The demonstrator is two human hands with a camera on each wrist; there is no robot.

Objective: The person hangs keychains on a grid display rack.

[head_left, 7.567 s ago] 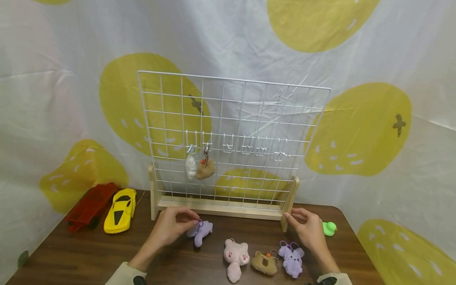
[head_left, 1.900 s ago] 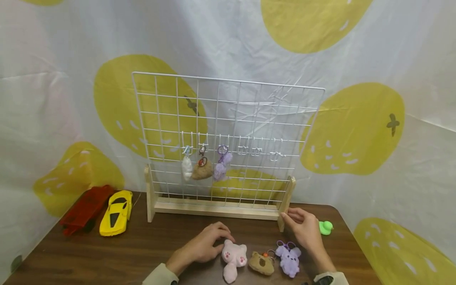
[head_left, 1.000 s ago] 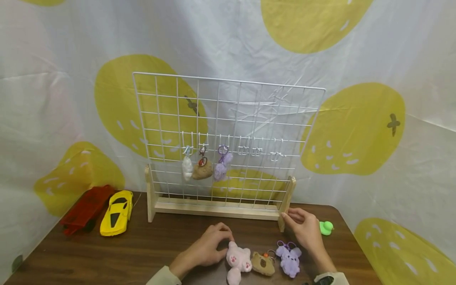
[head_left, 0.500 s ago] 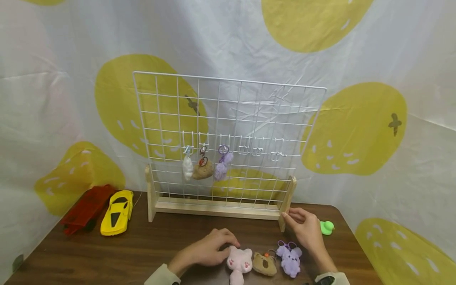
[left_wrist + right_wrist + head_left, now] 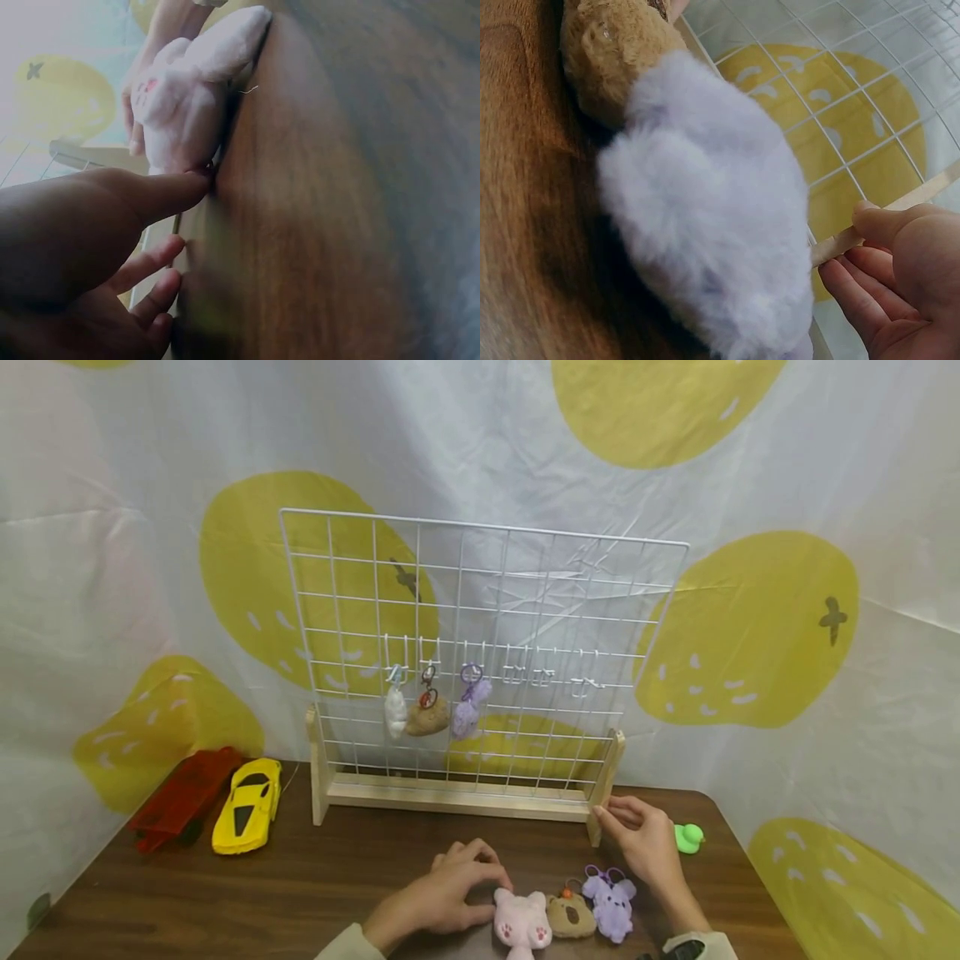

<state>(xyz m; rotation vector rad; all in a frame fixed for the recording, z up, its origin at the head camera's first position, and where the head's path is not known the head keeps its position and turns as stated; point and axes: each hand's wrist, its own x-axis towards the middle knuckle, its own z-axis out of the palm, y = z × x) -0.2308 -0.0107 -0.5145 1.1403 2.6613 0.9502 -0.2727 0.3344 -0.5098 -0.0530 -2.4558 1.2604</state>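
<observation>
My left hand (image 5: 457, 889) is at the upper left of a pink plush keychain (image 5: 521, 920) lying on the table. In the left wrist view the thumb touches the plush (image 5: 184, 112), while the other fingers stand apart from the thumb. The keychain's ring is hidden. My right hand (image 5: 648, 843) pinches the right wooden leg (image 5: 609, 785) of a white wire grid rack (image 5: 487, 531), thumb in front. A brown plush keychain (image 5: 572, 917) and a lilac plush keychain (image 5: 611, 906) lie to the right of the pink one.
White (image 5: 396, 710), brown (image 5: 427, 718) and lilac (image 5: 467, 714) plush keychains hang from hooks on the rack. Several bare hooks (image 5: 543, 677) are to their right. A yellow toy car (image 5: 247, 806) and a red toy vehicle (image 5: 187, 797) stand left; a green duck (image 5: 688, 837) sits right.
A lilac keychain has gone from my left hand to the rack's third hook. The left hand has moved right; the pink and brown keychains have shifted right. The right hand has stayed.
</observation>
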